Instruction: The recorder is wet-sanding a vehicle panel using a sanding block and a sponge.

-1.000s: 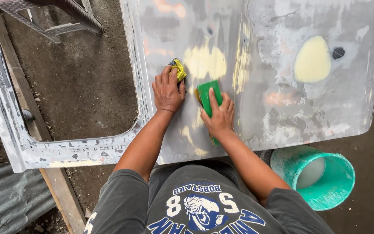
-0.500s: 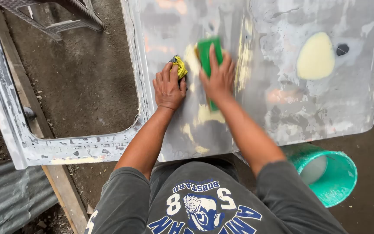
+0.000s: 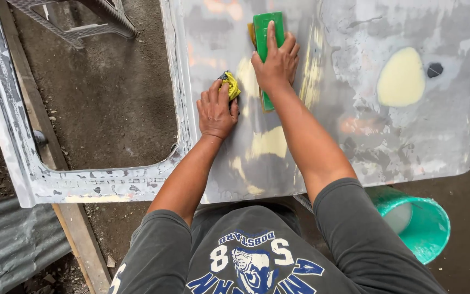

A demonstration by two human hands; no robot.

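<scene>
One grey car door panel [image 3: 354,136] lies flat, one green sanding block [image 3: 266,32] on it, one yellow rag [image 3: 230,84], one green bucket [image 3: 428,228] on the ground at lower right (a pale yellow filler patch [image 3: 402,77] sits well to the right on the panel). The right hand [image 3: 274,62] presses flat on the block, fingers stretched along it. The left hand [image 3: 216,111] rests palm-down on the panel, fingertips pinning the rag.

A grey sanded car door panel [image 3: 354,136] carries a green sanding block [image 3: 263,32].
</scene>
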